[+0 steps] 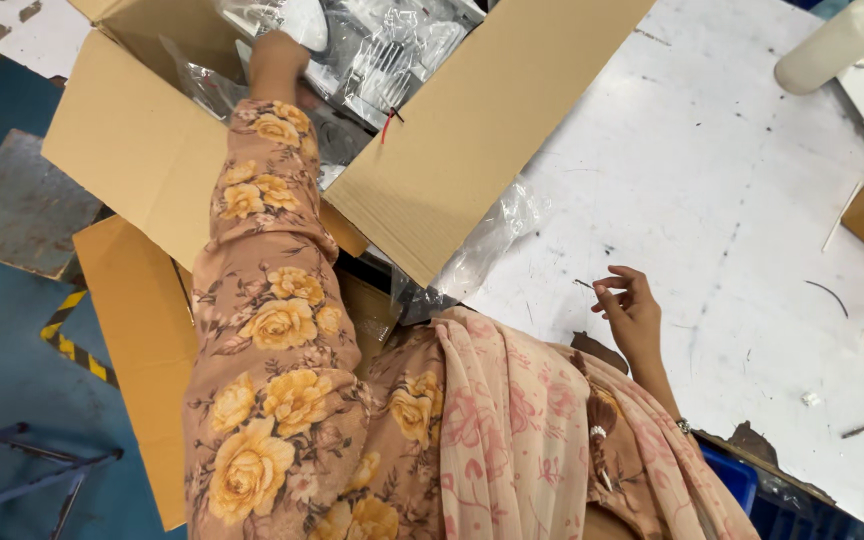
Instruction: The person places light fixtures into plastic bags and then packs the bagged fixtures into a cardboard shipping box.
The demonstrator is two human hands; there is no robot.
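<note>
White, scuffed worktop point(712, 200) fills the two o'clock side. At eleven o'clock the left hand point(277, 62) reaches into an open cardboard box point(142, 150), touching bagged metal parts point(392, 60); its grip is hidden. The right hand point(630, 312) rests at four o'clock, fingers loosely curled, empty.

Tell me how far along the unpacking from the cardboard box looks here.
Done: the cardboard box stands open, flaps spread. In hand: the left hand reaches inside among bagged metal parts, touching one; whether it grips is unclear. The right hand hovers over the white table, fingers curled, apparently empty. Left: the box looks well filled, and no unbagged part lies on the table nearby.
</note>
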